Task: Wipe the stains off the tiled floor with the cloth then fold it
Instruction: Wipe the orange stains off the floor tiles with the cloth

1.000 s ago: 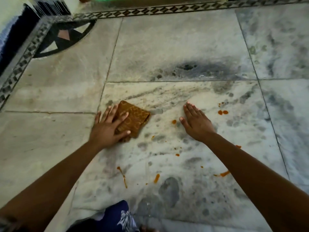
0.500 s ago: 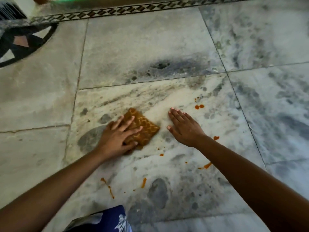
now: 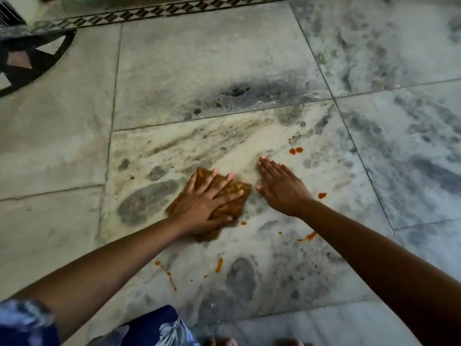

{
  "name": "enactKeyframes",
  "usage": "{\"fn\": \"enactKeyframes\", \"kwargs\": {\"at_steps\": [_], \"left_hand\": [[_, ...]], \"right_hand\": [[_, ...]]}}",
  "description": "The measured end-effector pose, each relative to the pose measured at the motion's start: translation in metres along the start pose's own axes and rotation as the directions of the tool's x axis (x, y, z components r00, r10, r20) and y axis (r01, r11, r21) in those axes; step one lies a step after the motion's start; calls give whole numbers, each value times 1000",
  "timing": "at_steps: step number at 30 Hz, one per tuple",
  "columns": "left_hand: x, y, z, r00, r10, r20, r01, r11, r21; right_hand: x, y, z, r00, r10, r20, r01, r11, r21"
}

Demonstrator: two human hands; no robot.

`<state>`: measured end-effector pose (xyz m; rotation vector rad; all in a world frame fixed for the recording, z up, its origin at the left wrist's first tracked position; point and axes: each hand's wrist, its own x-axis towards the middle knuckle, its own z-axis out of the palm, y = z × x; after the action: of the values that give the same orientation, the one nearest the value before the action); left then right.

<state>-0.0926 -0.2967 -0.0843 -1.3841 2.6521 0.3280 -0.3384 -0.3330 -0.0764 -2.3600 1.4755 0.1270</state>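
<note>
A brown patterned cloth point(image 3: 235, 193) lies flat on a pale marble floor tile point(image 3: 174, 156). My left hand point(image 3: 207, 203) presses down on the cloth with fingers spread, covering most of it. My right hand point(image 3: 279, 186) rests flat on the bare tile just right of the cloth, holding nothing. Orange stains dot the tile: two drops point(image 3: 295, 150) beyond my right hand, a spot point(image 3: 322, 195) by my right wrist, a streak point(image 3: 310, 236) under my right forearm, a small dot point(image 3: 243, 223) by the cloth, and smears point(image 3: 218, 264) nearer to me.
A dark smudge point(image 3: 237, 91) marks the tile farther away. A patterned border strip point(image 3: 174, 8) runs along the far edge, and a dark inlaid circle point(image 3: 27, 61) sits far left. Blue patterned clothing point(image 3: 154, 328) shows at the bottom.
My left hand has slid the cloth to the right and toward me, over the orange spot that lay between my hands. The right hand has stayed flat on the tile.
</note>
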Motion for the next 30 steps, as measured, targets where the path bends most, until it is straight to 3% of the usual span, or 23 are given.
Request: {"fn": "enactKeyframes", "kwargs": {"at_steps": [2,3,5,7,9,13,18,20,22,25,27,30], "left_hand": [[-15,-21,6,998,23,-52,-23,1000,14],[-16,-30,7,996,-39,-80,40,999,5],[-1,-39,0,961,-257,-98,252,966,-59],[34,-33,-11,871,-487,-72,477,871,-121],[73,-18,-23,806,-591,-28,581,799,-153],[103,28,-28,885,-465,-12,461,881,-111],[73,27,-11,993,-110,-40,107,992,-63],[80,4,-11,984,-145,-100,136,987,-87],[103,-9,-18,946,-299,-130,284,951,-121],[157,-6,-35,873,-474,-115,449,873,-191],[190,11,-43,889,-446,-105,423,886,-189],[211,53,-43,951,-297,-85,281,946,-162]], "right_hand": [[-4,-1,0,1000,1,0,-1,1000,-15],[-8,0,1,1000,1,6,-1,1000,-17],[-16,1,2,1000,5,7,-5,1000,-22],[-23,7,3,1000,20,-11,-21,999,-31],[-31,15,3,997,63,-41,-64,998,-27],[-44,31,-2,966,225,-127,-224,974,24],[-69,56,3,876,450,-175,-436,893,114],[-78,67,9,813,560,-163,-531,826,190],[-86,78,13,745,655,-124,-606,743,285],[-90,86,17,726,686,-58,-646,708,285],[-90,86,21,732,680,-48,-646,714,271],[-89,86,21,728,683,-57,-646,712,275]]}}
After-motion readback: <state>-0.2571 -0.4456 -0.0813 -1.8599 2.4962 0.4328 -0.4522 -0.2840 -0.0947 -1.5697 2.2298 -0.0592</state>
